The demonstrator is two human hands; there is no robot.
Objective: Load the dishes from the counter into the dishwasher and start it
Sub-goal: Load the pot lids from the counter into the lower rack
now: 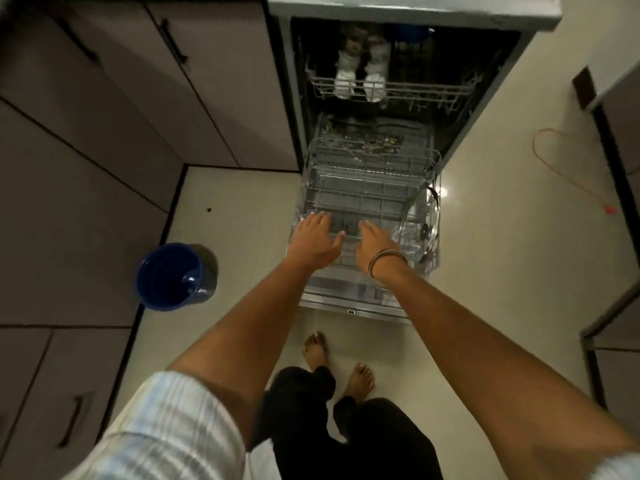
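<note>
Dishwasher open, upper rack contents blurred

Lower rack lies open above; glass lid crowds its right side.

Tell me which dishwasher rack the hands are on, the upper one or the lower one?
The lower rack, pulled out over the open door; both the left hand and right hand rest on it. The upper rack sits higher up inside, untouched.

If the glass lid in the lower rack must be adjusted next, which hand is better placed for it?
Probably the right hand. It is over the lower rack nearer the glass lid at the rack's right side; the left hand is at the opposite front corner.
</note>
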